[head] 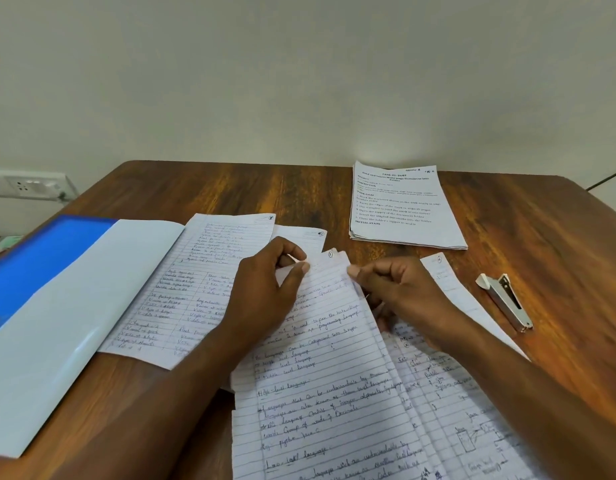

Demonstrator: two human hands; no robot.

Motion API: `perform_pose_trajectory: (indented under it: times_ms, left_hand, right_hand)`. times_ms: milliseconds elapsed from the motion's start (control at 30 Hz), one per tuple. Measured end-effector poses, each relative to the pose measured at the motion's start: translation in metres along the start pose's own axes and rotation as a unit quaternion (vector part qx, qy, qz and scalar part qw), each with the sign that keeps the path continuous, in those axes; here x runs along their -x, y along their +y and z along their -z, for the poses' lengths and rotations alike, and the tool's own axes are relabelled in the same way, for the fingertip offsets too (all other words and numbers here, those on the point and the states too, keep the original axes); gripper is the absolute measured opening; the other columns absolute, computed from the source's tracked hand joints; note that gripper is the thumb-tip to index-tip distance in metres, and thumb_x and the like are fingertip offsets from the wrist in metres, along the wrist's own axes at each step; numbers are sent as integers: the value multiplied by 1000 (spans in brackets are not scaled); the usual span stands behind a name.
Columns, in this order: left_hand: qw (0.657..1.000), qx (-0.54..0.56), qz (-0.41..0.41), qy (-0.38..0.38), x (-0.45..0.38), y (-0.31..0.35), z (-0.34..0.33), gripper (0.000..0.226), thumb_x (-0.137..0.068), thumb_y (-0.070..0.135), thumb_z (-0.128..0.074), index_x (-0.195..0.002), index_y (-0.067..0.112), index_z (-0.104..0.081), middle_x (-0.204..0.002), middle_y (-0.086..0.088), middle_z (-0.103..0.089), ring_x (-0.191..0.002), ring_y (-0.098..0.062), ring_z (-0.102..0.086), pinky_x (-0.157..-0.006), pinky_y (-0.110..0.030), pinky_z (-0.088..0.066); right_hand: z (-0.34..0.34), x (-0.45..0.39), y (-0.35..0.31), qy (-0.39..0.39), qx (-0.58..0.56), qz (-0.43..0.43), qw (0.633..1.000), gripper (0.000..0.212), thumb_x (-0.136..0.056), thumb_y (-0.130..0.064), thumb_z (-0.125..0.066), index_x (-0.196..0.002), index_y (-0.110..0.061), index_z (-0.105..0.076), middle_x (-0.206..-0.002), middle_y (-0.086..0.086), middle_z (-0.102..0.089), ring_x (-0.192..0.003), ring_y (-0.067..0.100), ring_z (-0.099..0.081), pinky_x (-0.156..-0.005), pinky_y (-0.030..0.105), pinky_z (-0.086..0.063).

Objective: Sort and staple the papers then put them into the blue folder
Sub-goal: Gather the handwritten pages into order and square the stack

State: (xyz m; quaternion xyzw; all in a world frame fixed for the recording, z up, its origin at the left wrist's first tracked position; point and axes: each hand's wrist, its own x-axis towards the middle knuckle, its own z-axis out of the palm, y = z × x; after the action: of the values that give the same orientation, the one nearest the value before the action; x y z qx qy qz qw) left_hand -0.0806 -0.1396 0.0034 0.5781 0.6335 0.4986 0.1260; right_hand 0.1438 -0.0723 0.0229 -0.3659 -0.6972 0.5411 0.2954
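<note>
Currently both hands pinch the handwritten papers (320, 368) at centre: left hand (265, 292) and right hand (400, 292) at the top edge. Stapler (505, 301) at 3 o'clock, blue folder (53, 306) at 9 o'clock.

Both forearms reached forward side by side, the left hand (265, 282) and right hand (400, 292) close together, fingers curled, each thumb pinching against its forefinger.
</note>
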Motion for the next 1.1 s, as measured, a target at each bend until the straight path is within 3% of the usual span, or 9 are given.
perform_pose_trajectory:
  times_ms: [100,200,267,533,633,733,867,967,1100]
  left_hand:
    - [999,-27,-22,-1,1,1,-3,15,-98,27,-72,-113,25,-72,-85,14,-68,-82,-5,-66,-74,-17,-47]
    - [997,-56,-47,-18,0,1,-9,18,-100,30,-69,-115,23,-74,-100,11,-72,-93,-4,-66,-80,-21,-51]
    - [996,-63,-53,-31,0,0,-10,18,-100,31,-68,-114,21,-74,-104,11,-73,-96,-5,-66,-82,-24,-53]
    - [998,-43,-39,-40,-5,-7,0,8,-101,23,-67,-96,24,-72,-84,17,-70,-86,-1,-64,-69,-7,-43]
    - [998,-31,-35,-46,-8,-9,11,9,-102,23,-66,-94,25,-71,-77,18,-67,-77,0,-62,-65,-6,-41]
    - [997,-15,-31,-68,-13,-8,25,11,-103,23,-65,-94,25,-71,-74,21,-68,-68,1,-61,-62,-7,-41]
    - [996,3,-15,-84,-19,-7,44,11,-103,23,-64,-98,26,-74,-83,19,-71,-72,3,-63,-61,-7,-44]
    - [996,10,2,-94,-22,-15,55,11,-102,24,-65,-98,24,-75,-86,14,-74,-75,0,-65,-64,-12,-46]
    - [994,-13,26,-104,-25,-29,63,9,-100,25,-68,-96,25,-76,-89,14,-75,-83,-5,-68,-74,-27,-51]
  right_hand:
    - [-5,3,-1,30,30,15,999,33,-95,-42,-70,-89,-11,-77,-76,17,-76,-55,40,-66,-49,42,-52]
    - [-10,5,4,57,102,54,992,14,-96,-24,-74,-86,-15,-79,-84,3,-79,-81,27,-76,-77,51,-62]
    - [-11,4,7,65,133,55,988,14,-97,-22,-74,-85,-16,-79,-85,0,-78,-83,21,-75,-82,51,-61]
    - [12,1,-11,55,107,-14,993,11,-97,-25,-72,-96,-17,-80,-81,3,-79,-51,8,-59,-47,18,-45]
    - [48,-2,-14,142,129,-29,981,4,-93,-23,-77,-96,-23,-79,-84,-2,-79,-53,-1,-58,-47,16,-43]
    - [71,-3,-5,176,163,-28,970,10,-85,-23,-85,-94,-25,-80,-85,-4,-79,-67,2,-66,-59,19,-48]
    - [54,-2,0,96,278,-25,956,29,-78,-38,-88,-105,-33,-78,-99,-16,-75,-74,-7,-64,-67,23,-46]
    - [27,3,-2,2,417,44,908,45,-81,-57,-81,-120,-36,-72,-125,-18,-64,-109,3,-59,-86,32,-50]
    - [13,5,-4,-44,549,62,832,63,-84,-78,-58,-139,-46,-61,-153,-9,-50,-140,18,-42,-109,50,-38]
